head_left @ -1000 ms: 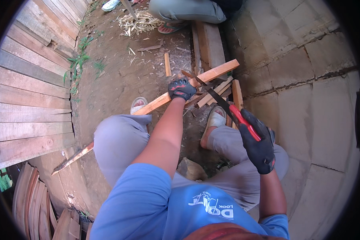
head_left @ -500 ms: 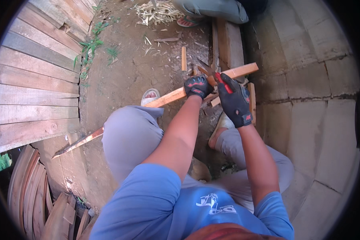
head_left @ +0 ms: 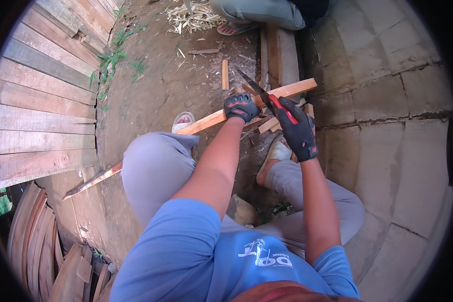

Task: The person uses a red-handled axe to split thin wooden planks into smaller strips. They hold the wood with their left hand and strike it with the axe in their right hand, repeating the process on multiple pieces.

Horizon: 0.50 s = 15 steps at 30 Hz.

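Note:
My left hand (head_left: pixel 240 107), in a dark glove with red trim, is closed around a long wooden strip (head_left: pixel 289 90) that slants up to the right. My right hand (head_left: pixel 297 128), gloved alike, grips the red handle of a handsaw (head_left: pixel 258 87). The saw's dark blade points away to the upper left and crosses the strip just right of my left hand. I cannot make out how deep the blade sits in the wood. Short wooden offcuts (head_left: pixel 270 125) lie under the strip, near my right foot.
A short wooden stick (head_left: pixel 225 74) lies on the dirt ground ahead. Beyond it are a pile of shavings (head_left: pixel 194 16) and another person's sandalled foot (head_left: pixel 236 28). A plank wall (head_left: pixel 40 121) stands left, a block wall (head_left: pixel 387 151) right. Curved boards (head_left: pixel 32 231) are stacked at lower left.
The saw has slid along its length, and more of its blade now shows beyond the strip. My left hand keeps its hold on the wood. The whole view has shifted slightly.

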Motion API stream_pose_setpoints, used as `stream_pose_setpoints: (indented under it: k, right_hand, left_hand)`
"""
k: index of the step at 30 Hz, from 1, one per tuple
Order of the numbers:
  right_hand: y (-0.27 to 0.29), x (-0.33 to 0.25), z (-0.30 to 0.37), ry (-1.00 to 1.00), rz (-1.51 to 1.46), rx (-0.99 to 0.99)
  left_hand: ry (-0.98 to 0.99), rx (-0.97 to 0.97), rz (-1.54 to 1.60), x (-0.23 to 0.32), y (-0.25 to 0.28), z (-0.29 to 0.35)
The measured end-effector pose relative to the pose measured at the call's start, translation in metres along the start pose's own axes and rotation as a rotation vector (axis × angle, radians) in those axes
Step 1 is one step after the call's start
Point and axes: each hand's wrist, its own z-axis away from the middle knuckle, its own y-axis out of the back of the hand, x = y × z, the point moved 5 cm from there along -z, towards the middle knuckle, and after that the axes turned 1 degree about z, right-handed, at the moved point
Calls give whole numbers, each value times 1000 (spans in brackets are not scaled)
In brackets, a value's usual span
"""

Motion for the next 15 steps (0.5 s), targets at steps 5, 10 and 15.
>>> stream_pose_setpoints:
  k: [5, 10, 15]
  right_hand:
    - [-14, 47, 58, -197, -249, 18]
    - [-20, 64, 86, -236, -139, 30]
    - [15, 25, 81, -206, 30, -49]
  left_hand:
    - [2, -108, -19, 13, 0, -5]
    - [-43, 14, -6, 14, 0, 0]
    - [-32, 40, 2, 0, -9, -6]
